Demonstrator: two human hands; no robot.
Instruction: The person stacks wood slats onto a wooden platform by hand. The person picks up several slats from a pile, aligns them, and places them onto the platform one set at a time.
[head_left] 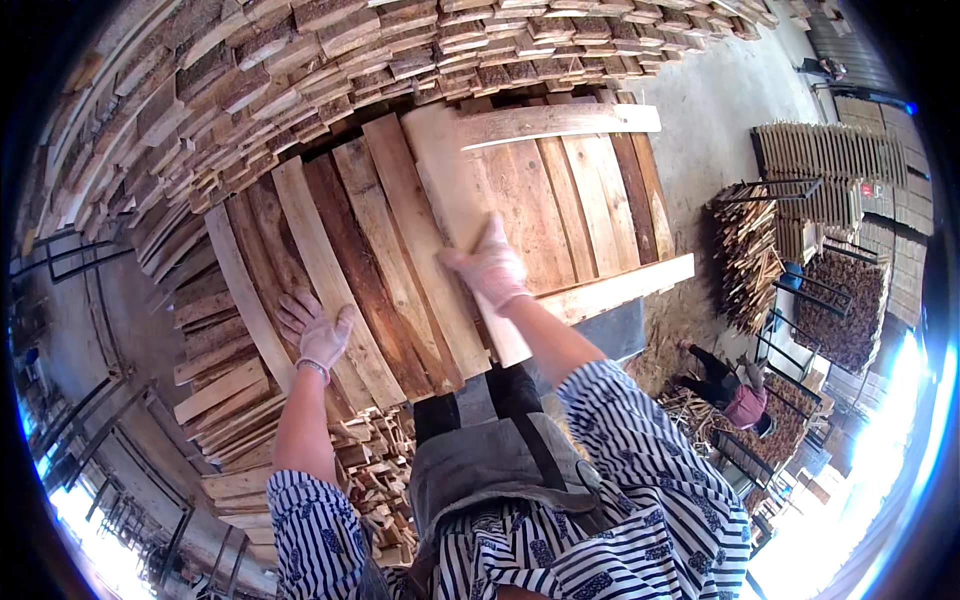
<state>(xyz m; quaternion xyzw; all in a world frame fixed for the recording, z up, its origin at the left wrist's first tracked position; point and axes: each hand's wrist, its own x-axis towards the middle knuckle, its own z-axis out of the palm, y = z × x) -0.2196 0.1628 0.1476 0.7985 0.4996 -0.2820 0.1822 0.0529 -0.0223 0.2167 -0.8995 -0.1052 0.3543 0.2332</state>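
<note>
My left hand [318, 328], in a thin pale glove, lies with spread fingers on a row of rough wooden planks [335, 230] laid side by side. In a matching glove, my right hand [492, 268] grips a pale plank [437, 165] across its width, fingers over its left edge and thumb toward its right. That plank's far end is blurred and lies at a slant over the row. To the right, two lighter boards lie crosswise on top: a far one [560, 122] and a near one [620, 288]. Some planks are dark with bark.
A high stack of lumber [300, 60] rises along the far side. Loose boards [225, 380] pile at the left, offcuts [375, 460] below. At the right are racks of sticks [745, 255], stacked slats [825, 165] and a bending person [745, 405].
</note>
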